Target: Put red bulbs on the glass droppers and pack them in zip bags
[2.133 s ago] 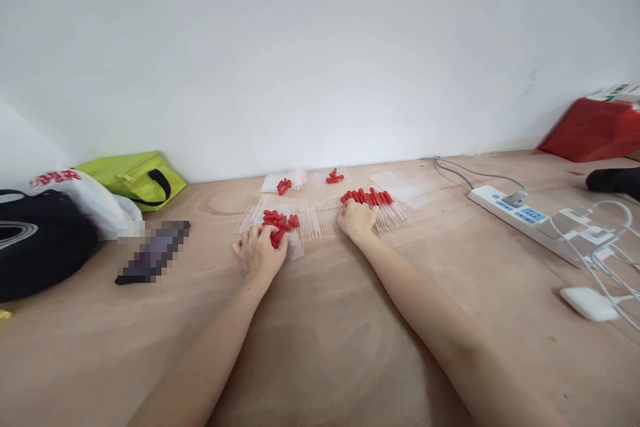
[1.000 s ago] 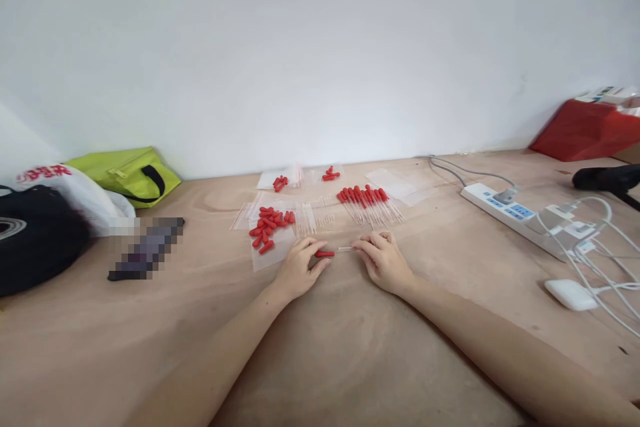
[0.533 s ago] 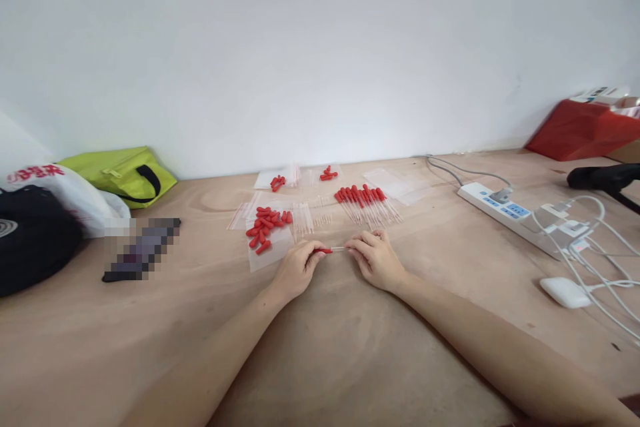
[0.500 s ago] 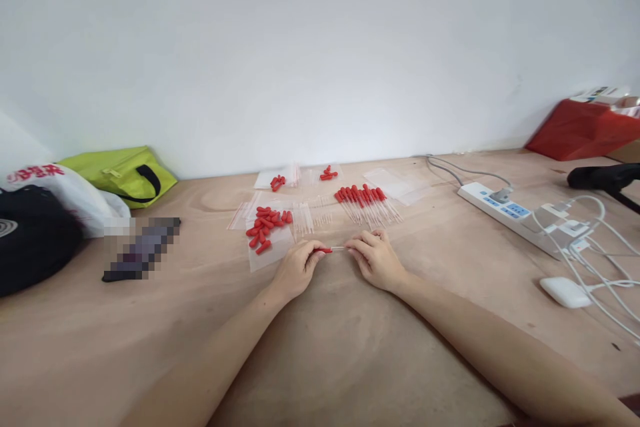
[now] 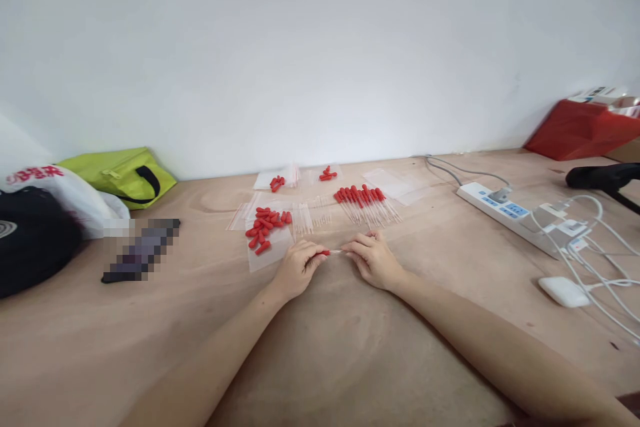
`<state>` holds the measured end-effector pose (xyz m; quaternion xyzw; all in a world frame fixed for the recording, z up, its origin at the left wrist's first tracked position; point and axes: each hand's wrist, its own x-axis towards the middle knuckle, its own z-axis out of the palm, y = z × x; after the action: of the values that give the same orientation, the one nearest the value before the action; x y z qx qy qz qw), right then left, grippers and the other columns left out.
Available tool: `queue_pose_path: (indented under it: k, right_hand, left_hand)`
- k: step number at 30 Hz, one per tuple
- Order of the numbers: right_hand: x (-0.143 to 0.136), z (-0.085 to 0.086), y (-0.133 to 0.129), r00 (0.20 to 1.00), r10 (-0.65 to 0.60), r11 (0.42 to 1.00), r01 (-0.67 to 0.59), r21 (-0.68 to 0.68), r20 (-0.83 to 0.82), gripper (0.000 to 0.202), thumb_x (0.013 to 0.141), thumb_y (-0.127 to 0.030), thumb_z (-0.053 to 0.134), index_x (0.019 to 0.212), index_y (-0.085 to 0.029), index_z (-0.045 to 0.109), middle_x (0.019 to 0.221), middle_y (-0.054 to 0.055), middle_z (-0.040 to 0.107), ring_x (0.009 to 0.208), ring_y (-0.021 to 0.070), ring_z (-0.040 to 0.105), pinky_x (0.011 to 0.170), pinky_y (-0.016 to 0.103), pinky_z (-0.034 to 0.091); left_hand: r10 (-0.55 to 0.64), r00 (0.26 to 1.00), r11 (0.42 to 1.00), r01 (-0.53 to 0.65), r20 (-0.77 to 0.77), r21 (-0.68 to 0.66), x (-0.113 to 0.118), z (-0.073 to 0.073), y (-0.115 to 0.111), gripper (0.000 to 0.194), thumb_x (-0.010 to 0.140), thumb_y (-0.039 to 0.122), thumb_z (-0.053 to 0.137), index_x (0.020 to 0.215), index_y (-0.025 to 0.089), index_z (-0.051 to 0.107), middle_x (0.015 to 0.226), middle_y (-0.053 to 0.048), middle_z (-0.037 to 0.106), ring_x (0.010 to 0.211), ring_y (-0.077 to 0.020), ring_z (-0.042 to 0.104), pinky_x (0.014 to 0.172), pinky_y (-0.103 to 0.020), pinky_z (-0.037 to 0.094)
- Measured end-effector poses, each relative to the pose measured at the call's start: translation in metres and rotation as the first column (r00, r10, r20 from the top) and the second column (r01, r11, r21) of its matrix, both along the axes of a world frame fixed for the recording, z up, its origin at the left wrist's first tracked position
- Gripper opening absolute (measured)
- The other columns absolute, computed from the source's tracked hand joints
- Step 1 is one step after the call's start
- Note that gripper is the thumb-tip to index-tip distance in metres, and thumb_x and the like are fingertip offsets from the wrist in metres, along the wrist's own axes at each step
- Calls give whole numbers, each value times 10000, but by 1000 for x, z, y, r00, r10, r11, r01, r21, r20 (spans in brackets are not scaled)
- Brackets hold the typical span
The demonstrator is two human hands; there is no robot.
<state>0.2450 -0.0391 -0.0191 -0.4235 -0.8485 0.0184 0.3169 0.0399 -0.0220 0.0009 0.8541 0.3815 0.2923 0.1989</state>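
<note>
My left hand (image 5: 296, 268) pinches a red rubber dropper bulb (image 5: 324, 253), its end pointing right. From that end a thin clear glass tube (image 5: 336, 251) runs to my right hand (image 5: 374, 260), whose fingers are closed on its other end. How deep the tube sits in the bulb cannot be made out. Loose red bulbs (image 5: 264, 225) lie on a clear bag beyond my left hand. Thin glass tubes (image 5: 303, 219) lie beside them. Beyond my right hand, several droppers with red bulbs (image 5: 361, 196) lie in a row, tips towards me.
Further back are small red bulb groups (image 5: 277, 183) and clear plastic bags (image 5: 393, 185). A white power strip (image 5: 515, 217) with tangled cables and a white charger (image 5: 565, 291) are on the right. A blurred-out dark device (image 5: 143, 250) and a yellow-green bag (image 5: 120, 173) are left, on the wooden table (image 5: 320, 360).
The gap between my hands has narrowed slightly, my right hand moving a little left. Less of the tube and bulb shows between them. Both hands keep their hold.
</note>
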Motion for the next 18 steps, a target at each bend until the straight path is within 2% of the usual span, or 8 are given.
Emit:
queue_pose_path:
  k: [9,15,18]
  right_hand:
    - [5,0,13,990,135,991,-135,-22,40,219,856,-178,401,938,-210,601,843,29,615,776,115,530,737,292,272]
    - [1,4,7,996,48,996,-54,67,81,220,842,-166,400,879,-185,615,788,30,598,665,115,482,706,312,243]
    - [-3,4,4,995,54,994,-61,94,82,226,838,-148,386,846,-164,612,757,38,580,641,120,454,676,299,250]
  left_hand:
    - [-39,994,996,47,-100,75,-1,1,1,197,846,283,448,810,220,631,774,-9,653,746,-156,557,754,-327,362]
    - [-3,994,991,18,-110,134,-2,1,0,214,852,305,440,808,213,629,740,-7,652,706,-154,564,741,-326,347]
    - [-1,995,984,18,-100,176,-2,1,-1,213,851,306,440,802,203,621,743,-9,651,701,-150,563,741,-323,347]
